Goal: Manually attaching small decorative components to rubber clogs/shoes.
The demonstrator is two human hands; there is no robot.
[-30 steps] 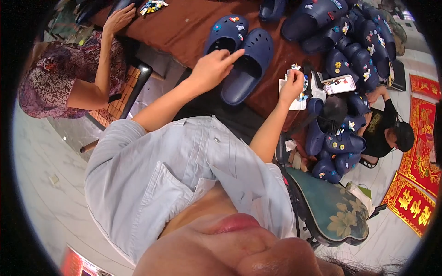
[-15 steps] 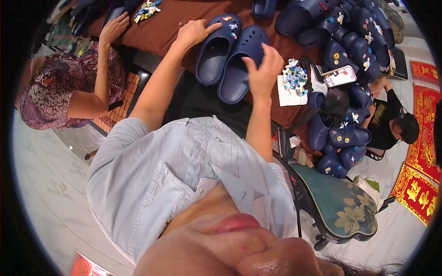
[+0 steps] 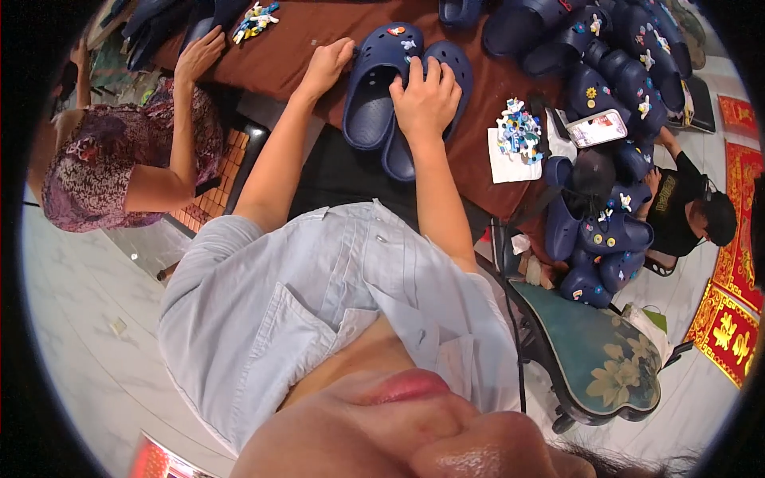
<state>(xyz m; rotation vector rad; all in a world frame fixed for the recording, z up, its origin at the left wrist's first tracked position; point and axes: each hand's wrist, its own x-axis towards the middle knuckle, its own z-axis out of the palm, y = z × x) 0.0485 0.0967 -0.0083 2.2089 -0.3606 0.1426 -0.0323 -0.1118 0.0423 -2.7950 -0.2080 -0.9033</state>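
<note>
Two navy clogs lie side by side before me, their toes pointing away. Small charms sit on the toe of the left clog (image 3: 371, 111); the right clog (image 3: 453, 68) is partly covered by my right hand (image 3: 428, 99). That hand rests across it with the fingers apart, fingertips near the lowest charm (image 3: 409, 59) on the left clog. Just left of the pair, my left hand (image 3: 325, 70) is closed, its fingers curled by the left clog's edge; what it holds, if anything, is hidden. To the right, a pile of colourful charms (image 3: 518, 137) lies on white paper (image 3: 510, 169).
A phone (image 3: 598, 129) leans among many navy clogs (image 3: 594, 95) heaped at the right. Left, a co-worker's hand (image 3: 201, 56) touches other clogs near more charms (image 3: 256, 22). Brown cloth (image 3: 307, 24) covers the table. A green chair (image 3: 586, 350) stands right; another person (image 3: 677, 203) sits beyond.
My left hand has drawn back off the left clog's toe and curled its fingers. My right hand has moved left from the right clog's outer side and now lies over it.
</note>
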